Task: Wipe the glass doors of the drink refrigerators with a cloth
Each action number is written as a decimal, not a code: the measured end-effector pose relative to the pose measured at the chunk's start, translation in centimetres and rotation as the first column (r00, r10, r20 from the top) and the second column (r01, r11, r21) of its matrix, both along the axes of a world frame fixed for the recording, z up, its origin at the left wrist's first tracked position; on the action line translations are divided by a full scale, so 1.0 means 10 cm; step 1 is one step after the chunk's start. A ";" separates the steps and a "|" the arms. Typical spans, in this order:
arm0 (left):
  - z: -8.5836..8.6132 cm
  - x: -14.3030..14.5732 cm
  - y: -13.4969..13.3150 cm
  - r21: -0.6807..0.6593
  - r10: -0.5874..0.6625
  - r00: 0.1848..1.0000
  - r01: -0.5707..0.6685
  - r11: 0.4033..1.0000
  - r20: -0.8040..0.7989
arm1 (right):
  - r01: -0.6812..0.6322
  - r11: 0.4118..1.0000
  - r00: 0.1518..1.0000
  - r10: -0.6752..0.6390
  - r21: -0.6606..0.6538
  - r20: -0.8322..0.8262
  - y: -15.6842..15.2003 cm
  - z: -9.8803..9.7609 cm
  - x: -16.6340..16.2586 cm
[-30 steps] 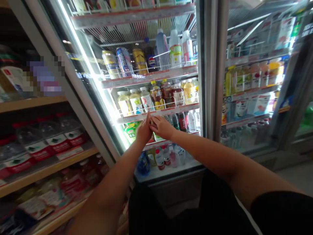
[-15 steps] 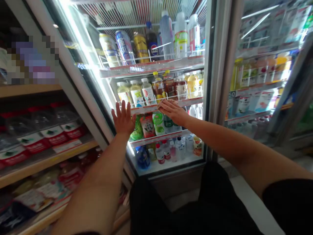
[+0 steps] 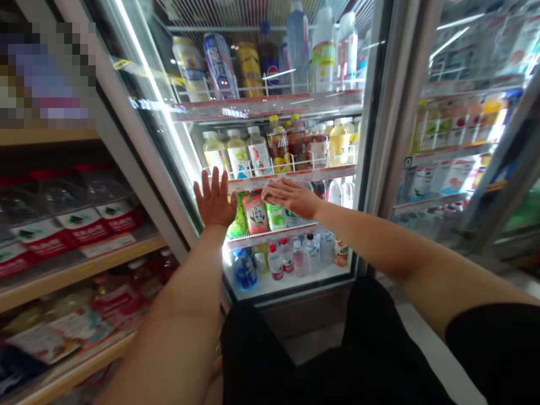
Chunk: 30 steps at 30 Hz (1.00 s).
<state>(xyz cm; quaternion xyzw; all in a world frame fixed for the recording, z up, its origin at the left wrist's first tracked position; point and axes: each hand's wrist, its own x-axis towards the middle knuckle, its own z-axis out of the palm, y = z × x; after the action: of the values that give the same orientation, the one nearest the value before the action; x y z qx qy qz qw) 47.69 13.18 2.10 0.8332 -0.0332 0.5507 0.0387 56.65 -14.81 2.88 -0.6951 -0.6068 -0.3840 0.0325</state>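
My left hand (image 3: 216, 199) is spread flat with its fingers apart, palm toward the glass front of a lit drinks fridge, by the left end of the middle shelf (image 3: 253, 183). To its right, my right hand (image 3: 293, 197) reaches in with straight fingers lying close together, pointing left. Neither hand visibly holds a thing; whether they touch the glass I cannot tell. Just beneath the right hand stand a red-orange drink bottle (image 3: 255, 212) and a green-labelled bottle (image 3: 276, 216). A green bottle (image 3: 237, 219) is partly hidden by the left hand.
Tall cans and bottles fill the upper shelf (image 3: 274, 104); juice and tea bottles (image 3: 238, 152) line the one below. Small bottles (image 3: 276, 261) stand at the fridge bottom. A wooden rack (image 3: 84, 275) with red-labelled bottles is on the left, and another fridge door frame (image 3: 394, 112) on the right.
The view has shifted slightly, and the fridge's upper shelves appear higher in it. My right hand has moved a little left and down against the shelves. The left hand stays spread.
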 end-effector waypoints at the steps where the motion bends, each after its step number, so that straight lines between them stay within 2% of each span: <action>1: 0.00 0.00 0.00 0.003 0.002 1.000 -0.002 1.000 0.009 | -0.001 0.999 1.000 0.001 0.040 0.017 0.00 0.10 0.04; 3: -0.01 0.01 0.00 0.003 0.003 1.000 -0.003 1.000 0.026 | 0.028 0.977 0.999 -0.032 0.213 0.017 0.03 0.29 0.11; 4: -0.01 0.01 0.00 0.000 0.001 0.999 -0.001 1.000 0.033 | 0.054 0.947 0.998 -0.058 0.317 0.002 0.05 0.34 0.13; 6: -0.01 0.01 0.00 -0.006 -0.006 0.999 0.006 1.000 0.037 | 0.095 0.890 0.995 -0.093 0.447 -0.028 0.12 0.33 0.14; 7: -0.02 0.01 0.00 -0.008 -0.008 0.999 0.008 1.000 0.038 | 0.091 0.892 0.996 -0.091 0.443 -0.021 0.15 0.28 0.13; 8: -0.02 0.01 0.00 -0.009 -0.009 0.999 0.009 1.000 0.038 | 0.066 0.919 0.997 -0.073 0.390 0.005 0.18 0.21 0.11; 10: -0.02 0.01 0.01 -0.010 -0.006 0.999 0.007 1.000 0.040 | -0.010 0.979 0.997 -0.007 0.202 0.080 0.21 0.13 0.09; 12: -0.03 0.02 0.02 -0.005 0.003 0.999 -0.003 1.000 0.052 | -0.058 0.996 0.990 0.049 0.072 0.129 0.22 0.19 0.11; 14: -0.04 0.03 0.03 0.004 0.016 0.998 -0.016 1.000 0.064 | -0.056 0.990 0.990 0.038 0.131 0.134 0.25 0.40 0.16; 17: -0.06 0.04 0.04 0.009 0.039 0.996 -0.040 0.999 0.074 | -0.021 0.919 0.998 -0.007 0.394 0.070 0.37 0.72 0.22; 19: -0.07 0.05 0.04 0.006 0.052 0.995 -0.052 0.999 0.082 | 0.000 0.868 1.000 -0.015 0.497 0.028 0.47 0.75 0.18; 21: -0.08 0.05 0.03 0.005 0.063 0.994 -0.064 0.998 0.085 | 0.005 0.883 1.000 -0.017 0.469 0.023 0.55 0.63 0.09; 23: -0.08 0.05 0.03 0.005 0.076 0.994 -0.076 0.997 0.083 | -0.003 0.944 0.998 -0.016 0.329 0.054 0.56 0.48 0.00; 25: -0.08 0.05 0.03 0.006 0.088 0.993 -0.089 0.996 0.083 | -0.009 0.985 0.996 -0.008 0.172 0.094 0.50 0.47 -0.04; 27: -0.08 0.05 0.02 0.006 0.095 0.992 -0.096 0.995 0.085 | -0.008 0.991 0.993 -0.008 0.132 0.114 0.41 0.64 0.01; 28: -0.08 0.05 0.02 0.006 0.096 0.992 -0.097 0.995 0.084 | -0.008 0.985 0.993 -0.012 0.170 0.114 0.37 0.77 0.07; 30: -0.08 0.05 0.02 0.008 0.099 0.992 -0.100 0.995 0.082 | -0.010 0.943 0.996 -0.020 0.333 0.087 0.31 1.05 0.20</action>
<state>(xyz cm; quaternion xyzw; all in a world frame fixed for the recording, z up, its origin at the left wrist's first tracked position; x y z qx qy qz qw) 48.20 13.40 1.27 0.8108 0.0033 0.5853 0.0047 58.61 -11.75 13.36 -0.6634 -0.5321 -0.5117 0.1216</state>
